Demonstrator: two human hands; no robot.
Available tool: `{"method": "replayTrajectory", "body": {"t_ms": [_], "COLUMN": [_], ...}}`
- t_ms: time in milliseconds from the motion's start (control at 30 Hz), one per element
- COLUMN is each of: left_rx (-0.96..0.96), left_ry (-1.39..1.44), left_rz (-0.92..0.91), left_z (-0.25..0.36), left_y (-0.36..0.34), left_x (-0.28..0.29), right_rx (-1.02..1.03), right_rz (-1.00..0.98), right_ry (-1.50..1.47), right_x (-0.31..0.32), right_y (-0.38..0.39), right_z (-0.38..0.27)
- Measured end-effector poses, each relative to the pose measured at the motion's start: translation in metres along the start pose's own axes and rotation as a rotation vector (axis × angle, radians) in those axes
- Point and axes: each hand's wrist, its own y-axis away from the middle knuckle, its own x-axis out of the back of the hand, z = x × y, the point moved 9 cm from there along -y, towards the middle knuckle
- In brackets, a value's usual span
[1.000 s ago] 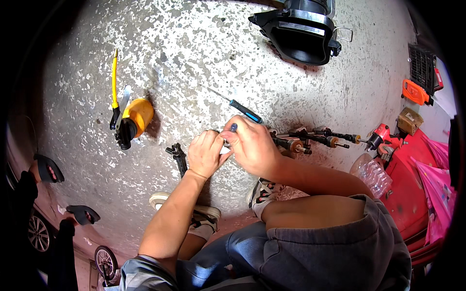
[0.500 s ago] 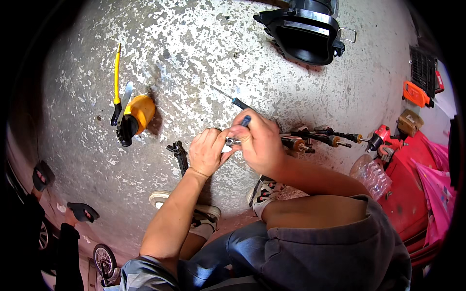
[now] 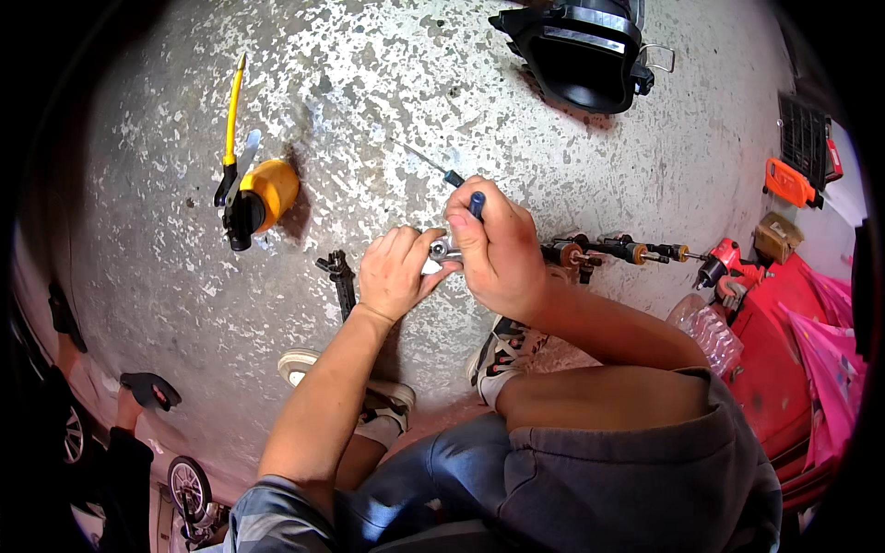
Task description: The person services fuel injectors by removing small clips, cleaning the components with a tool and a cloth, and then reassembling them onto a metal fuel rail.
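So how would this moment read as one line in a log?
left hand: grips small metal part | right hand: holds blue-handled tool at it | surface: concrete floor

Single head view, looking steeply down, close over concrete floor (image 3: 387,101)

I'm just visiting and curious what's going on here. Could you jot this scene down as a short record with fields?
Setting: speckled concrete floor, seen from above
Left hand: grip closed on a small silver metal part
Right hand: grip closed on a blue-handled tool, held against the part
Left of hands: yellow and black bottle; yellow-handled tool; small black part
Right of hands: row of dark parts with orange bands; red box
Top: black housing
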Motion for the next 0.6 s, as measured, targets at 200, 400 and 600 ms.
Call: {"method": "replayTrajectory", "body": {"t_ms": [200,400,600], "left_rx": [-0.002,0.026,0.036], "left_ry": [0.0,0.003,0.026], "left_rz": [0.04,0.005,0.05], "left_z": [-0.002,-0.002,-0.001], "left_y": [0.004,0.007,0.007], "left_x": [0.002,0.001,0.001], "right_rx": [-0.11,0.352,0.364], "right_rz": [-0.15,-0.296,-0.164], "right_ry": [-0.111,0.216,0.195], "right_x": [-0.019,0.0,0.018], "right_y": [0.006,0.051,0.082], "right_z": [0.007,-0.046,-0.006]}}
